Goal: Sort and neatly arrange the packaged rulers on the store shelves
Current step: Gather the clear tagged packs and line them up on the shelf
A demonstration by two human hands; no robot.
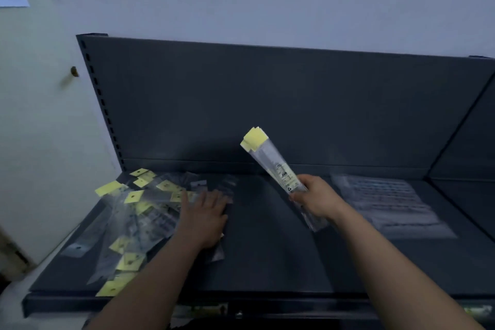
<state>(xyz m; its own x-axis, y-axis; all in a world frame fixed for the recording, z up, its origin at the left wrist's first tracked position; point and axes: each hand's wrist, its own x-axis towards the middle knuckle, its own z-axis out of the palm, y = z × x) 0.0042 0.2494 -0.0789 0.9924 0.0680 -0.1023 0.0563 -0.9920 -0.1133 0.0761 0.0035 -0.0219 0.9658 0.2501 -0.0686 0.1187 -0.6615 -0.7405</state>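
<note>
While left hand (205, 215) presses loose rulers (139, 211), right hand (317, 197) grips a bundle (270, 162).

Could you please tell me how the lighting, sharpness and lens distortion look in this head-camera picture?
Head view: the light is dim and bluish, so the dark shelf swallows detail. Head view: focus is soft, the clear stack at right is smeared, and print on the ruler bundle in the right hand is barely readable. Head view: the wide lens bows the back panel's top edge.
</note>
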